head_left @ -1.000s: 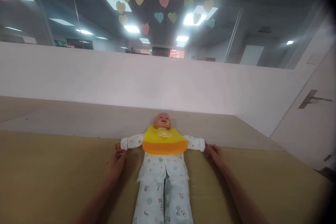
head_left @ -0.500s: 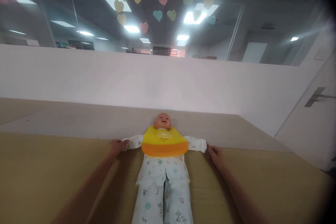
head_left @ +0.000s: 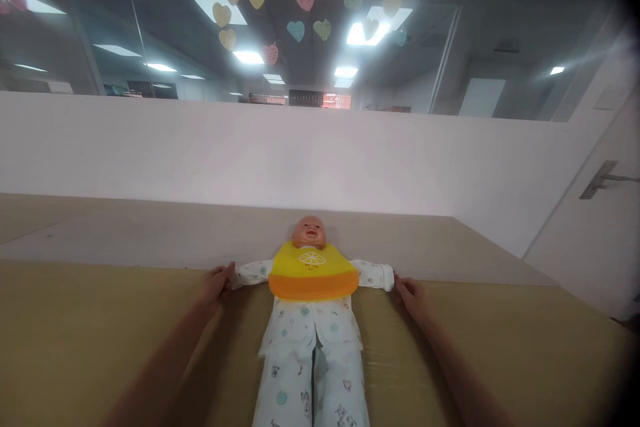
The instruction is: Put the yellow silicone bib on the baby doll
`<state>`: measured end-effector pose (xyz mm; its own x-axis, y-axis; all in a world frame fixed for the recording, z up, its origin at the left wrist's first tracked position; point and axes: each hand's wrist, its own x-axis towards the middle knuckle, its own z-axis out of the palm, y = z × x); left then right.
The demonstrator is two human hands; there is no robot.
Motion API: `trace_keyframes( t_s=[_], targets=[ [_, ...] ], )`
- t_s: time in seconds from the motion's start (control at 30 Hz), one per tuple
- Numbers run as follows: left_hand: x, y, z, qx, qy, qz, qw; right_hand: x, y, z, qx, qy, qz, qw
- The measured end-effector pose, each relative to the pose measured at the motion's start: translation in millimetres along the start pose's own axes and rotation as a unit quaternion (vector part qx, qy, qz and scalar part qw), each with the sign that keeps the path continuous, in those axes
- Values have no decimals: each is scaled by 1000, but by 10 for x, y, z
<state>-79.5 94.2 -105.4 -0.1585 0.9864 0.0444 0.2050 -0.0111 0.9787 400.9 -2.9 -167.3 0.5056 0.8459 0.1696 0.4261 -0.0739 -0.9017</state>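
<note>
A baby doll (head_left: 310,327) lies on its back on a tan mat (head_left: 75,340), head away from me, arms spread out to both sides. It wears white printed pyjamas and a yellow and orange bib (head_left: 313,270). My left hand (head_left: 216,281) is closed around the end of the doll's sleeve on the left side. At the end of the other sleeve rests my right hand (head_left: 413,293), fingers touching the cuff; whether it grips it I cannot tell.
A low white wall (head_left: 250,153) runs behind the mat, with glass above it carrying paper hearts (head_left: 295,30). A white door with a handle (head_left: 603,177) stands at the right.
My left hand has slid up along the mat and closed on the doll's sleeve end. My right hand has barely moved. The view has tilted slightly.
</note>
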Motion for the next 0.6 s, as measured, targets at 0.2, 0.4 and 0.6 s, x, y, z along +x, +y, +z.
trace_keyframes(
  t_s=[0.2,0.4,0.6],
  targets=[
    [-100,66,6,-182,-47,-95,978,65,151,39,31,6,-8,999],
    [-159,86,58,-256,-43,-107,960,11,40,15,43,-1,-2,999],
    [-115,53,118,-241,2,-115,964,14,63,16,13,4,0,1000]
  ],
)
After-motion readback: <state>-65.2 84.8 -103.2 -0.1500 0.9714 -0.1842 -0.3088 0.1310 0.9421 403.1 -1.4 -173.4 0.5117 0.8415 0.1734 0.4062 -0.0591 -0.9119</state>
